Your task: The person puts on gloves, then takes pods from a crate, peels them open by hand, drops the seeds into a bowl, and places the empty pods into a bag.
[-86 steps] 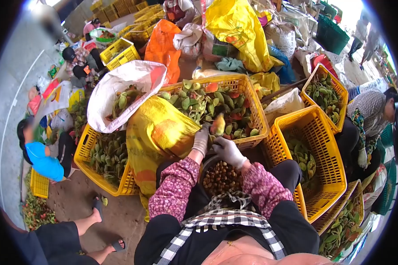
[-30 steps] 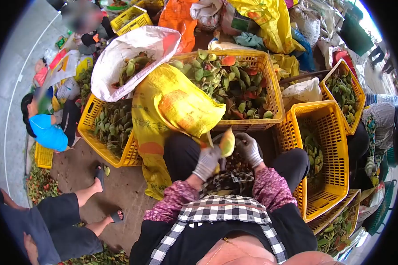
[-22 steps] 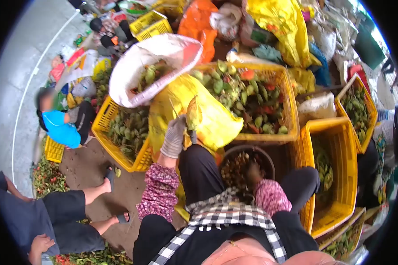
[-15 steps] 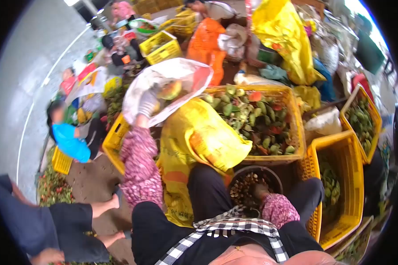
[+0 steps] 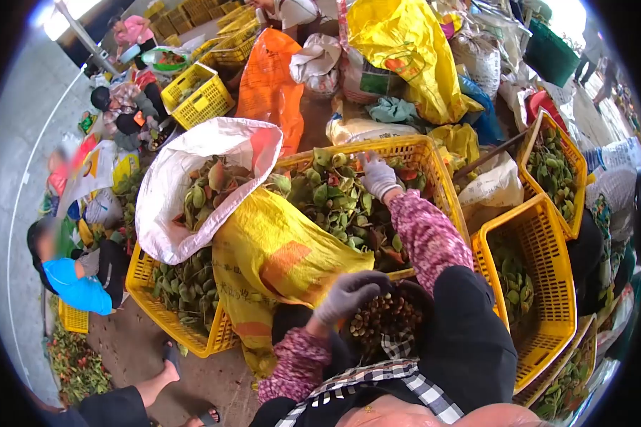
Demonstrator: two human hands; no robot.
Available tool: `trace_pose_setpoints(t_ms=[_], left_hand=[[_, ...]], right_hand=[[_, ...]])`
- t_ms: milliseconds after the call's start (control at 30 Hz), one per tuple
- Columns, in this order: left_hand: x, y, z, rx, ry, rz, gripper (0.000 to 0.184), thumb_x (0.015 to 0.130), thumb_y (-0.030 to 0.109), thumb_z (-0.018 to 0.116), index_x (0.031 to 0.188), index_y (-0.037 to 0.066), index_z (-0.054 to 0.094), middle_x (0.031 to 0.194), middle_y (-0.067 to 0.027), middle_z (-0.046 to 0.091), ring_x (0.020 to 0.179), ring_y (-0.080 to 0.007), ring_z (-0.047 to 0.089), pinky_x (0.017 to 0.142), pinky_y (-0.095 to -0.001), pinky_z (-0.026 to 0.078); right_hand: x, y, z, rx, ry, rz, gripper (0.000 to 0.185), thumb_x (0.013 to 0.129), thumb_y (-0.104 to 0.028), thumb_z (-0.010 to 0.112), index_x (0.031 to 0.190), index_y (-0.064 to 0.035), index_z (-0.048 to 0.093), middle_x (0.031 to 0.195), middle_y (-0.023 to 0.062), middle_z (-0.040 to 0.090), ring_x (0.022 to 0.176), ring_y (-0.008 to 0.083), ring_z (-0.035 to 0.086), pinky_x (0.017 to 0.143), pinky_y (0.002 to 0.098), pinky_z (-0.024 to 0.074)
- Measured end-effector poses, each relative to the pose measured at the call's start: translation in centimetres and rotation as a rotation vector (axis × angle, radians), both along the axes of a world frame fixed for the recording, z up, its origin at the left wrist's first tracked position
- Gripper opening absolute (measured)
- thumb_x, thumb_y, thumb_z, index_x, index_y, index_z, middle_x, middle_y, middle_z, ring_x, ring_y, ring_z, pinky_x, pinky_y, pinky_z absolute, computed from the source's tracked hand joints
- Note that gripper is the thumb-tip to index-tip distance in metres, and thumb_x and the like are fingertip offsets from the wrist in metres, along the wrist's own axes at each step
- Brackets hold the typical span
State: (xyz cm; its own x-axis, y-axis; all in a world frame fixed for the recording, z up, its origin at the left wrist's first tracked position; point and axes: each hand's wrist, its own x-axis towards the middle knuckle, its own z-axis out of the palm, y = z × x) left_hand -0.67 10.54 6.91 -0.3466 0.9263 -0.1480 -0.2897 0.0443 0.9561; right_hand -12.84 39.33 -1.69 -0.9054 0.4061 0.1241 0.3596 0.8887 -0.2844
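My left hand (image 5: 347, 295), in a grey knitted glove with dark fingertips, hovers at the rim of a dark bucket (image 5: 426, 302). Its fingers look stretched to the right, and nothing shows in them. Inside the bucket lie many small brown nuts (image 5: 384, 319). My right hand (image 5: 379, 175), also gloved, reaches over the far side of a yellow crate (image 5: 445, 188) with its fingers extended. Green and reddish pods (image 5: 338, 192) fill that crate, right by the fingertips. A white-rimmed sack (image 5: 165, 188) with similar pods stands to the left.
A yellow sack (image 5: 285, 245) drapes in front of me. Another yellow crate (image 5: 214, 341) holds pods at left, and a deep one (image 5: 548, 285) stands at right. A person in blue (image 5: 78, 285) sits at left; a sandalled foot (image 5: 169, 359) is on the floor.
My left hand has come back from the white-rimmed sack, where a pod was by it, to the bucket. My right hand has left the bucket for the crate. The view has shifted.
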Motion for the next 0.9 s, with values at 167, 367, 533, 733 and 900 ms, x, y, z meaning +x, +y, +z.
trace_pose_setpoints(t_ms=[167, 367, 533, 733, 900], left_hand=[[0.3, 1.3, -4.1, -0.032, -0.087, 0.014, 0.03, 0.093, 0.018, 0.057, 0.112, -0.005, 0.059, 0.099, -0.0064, 0.066, 0.093, -0.0133, 0.06, 0.086, -0.026, 0.047], [1.3, 2.3, -5.2, -0.013, -0.186, 0.042, 0.035, 0.09, 0.023, 0.06, 0.115, -0.002, 0.058, 0.097, -0.0051, 0.063, 0.09, -0.0132, 0.059, 0.085, -0.0269, 0.047], [0.7, 6.0, -5.2, 0.115, 0.087, 0.424, 0.039, 0.095, 0.022, 0.052, 0.127, -0.001, 0.049, 0.116, -0.0107, 0.061, 0.105, -0.0203, 0.058, 0.093, -0.0328, 0.047], [2.3, 6.8, -5.1, 0.183, 0.073, 0.842, 0.024, 0.096, 0.016, 0.053, 0.112, 0.0, 0.06, 0.108, -0.0049, 0.063, 0.096, -0.0102, 0.057, 0.086, -0.0249, 0.046], [4.9, 1.7, -3.7, 0.241, 0.342, 0.989, 0.018, 0.095, 0.007, 0.051, 0.108, -0.002, 0.06, 0.101, -0.0046, 0.064, 0.089, -0.0111, 0.059, 0.081, -0.0244, 0.048]], right_hand=[[-4.8, 3.0, -4.0, 0.108, -0.126, 0.063, 0.045, 0.081, -0.016, 0.06, 0.124, -0.0119, 0.049, 0.128, 0.0193, 0.048, 0.103, 0.0363, 0.058, 0.081, 0.0437, 0.051], [4.0, 2.9, -1.8, -1.415, 0.744, -0.094, 0.039, 0.078, -0.012, 0.063, 0.115, -0.0029, 0.055, 0.098, 0.0114, 0.064, 0.081, 0.0186, 0.062, 0.07, 0.0285, 0.0512], [15.8, -3.9, 4.7, -2.125, 0.665, 0.428, 0.047, 0.081, -0.017, 0.058, 0.124, -0.0015, 0.048, 0.104, 0.014, 0.062, 0.081, 0.0209, 0.063, 0.069, 0.0309, 0.0536], [21.5, -13.3, 6.1, -2.128, 0.588, 0.173, 0.045, 0.085, -0.021, 0.062, 0.123, -0.002, 0.048, 0.106, 0.0104, 0.062, 0.093, 0.0217, 0.062, 0.079, 0.0313, 0.0522], [20.8, -16.6, 0.5, -1.425, 0.555, 0.245, 0.046, 0.087, -0.016, 0.065, 0.125, 0.0017, 0.047, 0.109, 0.0066, 0.056, 0.096, 0.0129, 0.053, 0.084, 0.0272, 0.0456]])
